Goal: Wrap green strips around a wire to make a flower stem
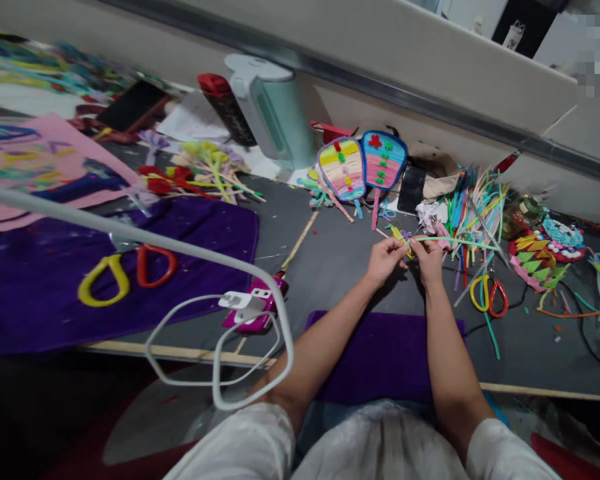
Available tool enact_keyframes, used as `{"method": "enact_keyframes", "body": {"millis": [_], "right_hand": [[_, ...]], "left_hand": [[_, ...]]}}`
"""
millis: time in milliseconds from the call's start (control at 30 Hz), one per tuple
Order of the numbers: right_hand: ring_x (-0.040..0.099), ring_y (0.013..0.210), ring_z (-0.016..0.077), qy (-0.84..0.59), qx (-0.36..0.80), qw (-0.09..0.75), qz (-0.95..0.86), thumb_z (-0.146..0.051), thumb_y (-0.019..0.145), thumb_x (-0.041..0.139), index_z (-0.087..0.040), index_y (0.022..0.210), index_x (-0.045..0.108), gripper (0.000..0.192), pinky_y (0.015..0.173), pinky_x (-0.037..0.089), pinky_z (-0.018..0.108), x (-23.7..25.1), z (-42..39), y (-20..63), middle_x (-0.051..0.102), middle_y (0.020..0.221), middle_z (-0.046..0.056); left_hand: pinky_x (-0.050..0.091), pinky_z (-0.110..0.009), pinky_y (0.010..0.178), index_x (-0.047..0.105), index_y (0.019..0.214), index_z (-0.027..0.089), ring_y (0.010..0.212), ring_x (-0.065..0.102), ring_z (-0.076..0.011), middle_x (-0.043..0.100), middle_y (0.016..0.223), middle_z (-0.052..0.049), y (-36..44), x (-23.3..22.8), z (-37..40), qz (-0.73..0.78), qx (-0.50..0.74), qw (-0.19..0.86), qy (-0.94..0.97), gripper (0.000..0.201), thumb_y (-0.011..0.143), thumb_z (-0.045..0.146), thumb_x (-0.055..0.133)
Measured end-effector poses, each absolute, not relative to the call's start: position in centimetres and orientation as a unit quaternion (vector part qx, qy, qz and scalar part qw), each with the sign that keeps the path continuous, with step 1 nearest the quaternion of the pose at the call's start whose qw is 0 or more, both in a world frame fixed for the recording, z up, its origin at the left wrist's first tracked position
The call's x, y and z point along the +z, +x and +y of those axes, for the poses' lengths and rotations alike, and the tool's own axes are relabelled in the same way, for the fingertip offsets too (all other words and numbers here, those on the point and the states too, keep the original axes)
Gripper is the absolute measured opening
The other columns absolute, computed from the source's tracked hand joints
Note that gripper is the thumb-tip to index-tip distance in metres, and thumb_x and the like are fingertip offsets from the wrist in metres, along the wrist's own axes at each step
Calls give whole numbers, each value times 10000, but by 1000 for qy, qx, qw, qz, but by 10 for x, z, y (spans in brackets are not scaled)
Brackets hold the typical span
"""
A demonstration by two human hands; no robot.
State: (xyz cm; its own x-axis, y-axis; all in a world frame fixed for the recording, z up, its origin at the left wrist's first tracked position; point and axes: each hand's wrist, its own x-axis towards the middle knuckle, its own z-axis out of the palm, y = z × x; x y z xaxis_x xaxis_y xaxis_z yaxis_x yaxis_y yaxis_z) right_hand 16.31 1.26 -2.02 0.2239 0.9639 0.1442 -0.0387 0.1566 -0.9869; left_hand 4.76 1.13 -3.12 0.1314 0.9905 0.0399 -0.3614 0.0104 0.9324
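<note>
My left hand point(386, 262) and my right hand point(427, 259) meet above the dark table, fingertips pinched together. Between them is a light green pipe cleaner point(455, 240), whose long free end sticks out to the right past my right hand. The piece right at the fingertips is too small to make out. Just beyond my hands lie small yellow and purple bits. A bundle of colourful pipe cleaners point(480, 203) spreads behind my right hand. A purple cloth point(375, 353) lies at the table edge beneath my forearms.
Scissors with yellow and red handles point(489, 297) lie to the right; another pair point(107, 280) rests on the left purple cloth. Two fan-shaped crafts point(384, 160) lean at the back beside a pale green jug point(280, 113). A white cable point(180, 230) crosses the left foreground near a magenta power strip point(260, 320).
</note>
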Motion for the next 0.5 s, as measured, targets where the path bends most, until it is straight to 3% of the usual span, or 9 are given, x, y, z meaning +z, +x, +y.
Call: {"method": "enact_keyframes", "body": {"millis": [500], "right_hand": [[525,594,95,-468,457,605,-453,-348,682,691,-176,728,625,190,606,439,248,-19,13,164,593,670,-18]], "left_hand": [[555,-280,514,565,681,116,408,479,-56,532,557,29,46,-30,10,304,524,673,426,372,705,456,715]]}}
